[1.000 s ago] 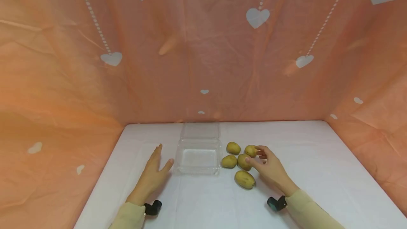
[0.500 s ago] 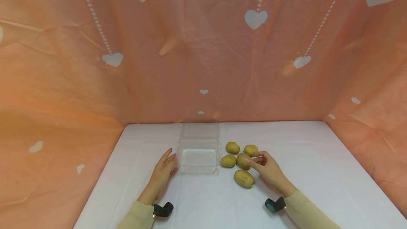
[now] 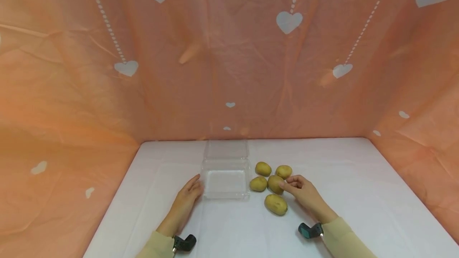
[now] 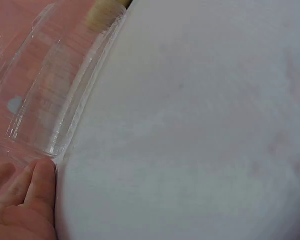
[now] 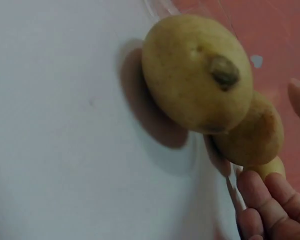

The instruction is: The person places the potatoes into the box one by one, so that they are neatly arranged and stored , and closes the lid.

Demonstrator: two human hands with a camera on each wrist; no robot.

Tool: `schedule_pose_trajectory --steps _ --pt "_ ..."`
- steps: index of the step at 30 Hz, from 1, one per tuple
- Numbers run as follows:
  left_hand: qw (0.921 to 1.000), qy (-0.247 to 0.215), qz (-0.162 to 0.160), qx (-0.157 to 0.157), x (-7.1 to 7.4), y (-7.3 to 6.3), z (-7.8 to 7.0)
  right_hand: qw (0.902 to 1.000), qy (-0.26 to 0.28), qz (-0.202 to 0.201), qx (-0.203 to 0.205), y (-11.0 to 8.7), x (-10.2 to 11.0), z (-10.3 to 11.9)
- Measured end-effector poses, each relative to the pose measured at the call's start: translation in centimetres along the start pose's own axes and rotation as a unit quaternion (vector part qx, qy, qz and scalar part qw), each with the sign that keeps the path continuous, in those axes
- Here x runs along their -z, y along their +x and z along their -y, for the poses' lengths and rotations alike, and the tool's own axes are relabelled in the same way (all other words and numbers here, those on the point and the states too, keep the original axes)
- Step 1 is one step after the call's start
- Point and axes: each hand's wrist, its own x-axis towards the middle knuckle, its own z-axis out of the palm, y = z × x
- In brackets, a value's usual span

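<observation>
A clear plastic clamshell box (image 3: 226, 195) lies with its lid (image 3: 226, 149) folded back, nothing inside its base. My left hand (image 3: 184, 202) is at the box's left side, fingertips right at its near corner in the left wrist view. Right of the box lie several yellow-brown potatoes. My right hand (image 3: 308, 198) is beside the middle potato (image 3: 275, 184), its thumb overlapping that potato's right edge in the head view. In the right wrist view the thumb (image 5: 299, 100) stands apart, and the fingers (image 5: 265, 200) are loosely bent. The front potato (image 5: 195, 75) shows a dark end.
A white cloth covers the table (image 3: 229, 234). Other potatoes lie at the back left (image 3: 263, 169), back right (image 3: 284, 171) and left (image 3: 258, 184) of the group. An orange curtain (image 3: 229, 71) with pale hearts hangs behind and on both sides.
My left hand has moved right to the box's side, its fingers drawing together. My right hand has lowered slightly beside the middle potato. The potatoes and box lie as before.
</observation>
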Motion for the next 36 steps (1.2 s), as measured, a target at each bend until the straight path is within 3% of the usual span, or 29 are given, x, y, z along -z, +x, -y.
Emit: schedule_pose_trajectory --steps 16,24,36 --pt "0.9993 -0.008 0.033 -0.017 -0.5 0.2 0.4 0.9996 -0.023 -0.006 0.017 -0.4 -0.1 -0.3" --pt "0.9994 -0.006 0.026 -0.022 -0.4 -0.1 0.3 0.9996 -0.017 -0.005 0.024 -0.2 -0.6 0.0" --pt "0.9996 0.008 0.020 -0.020 0.2 -0.2 0.3 0.9994 -0.024 -0.026 0.002 0.3 -1.9 0.4"
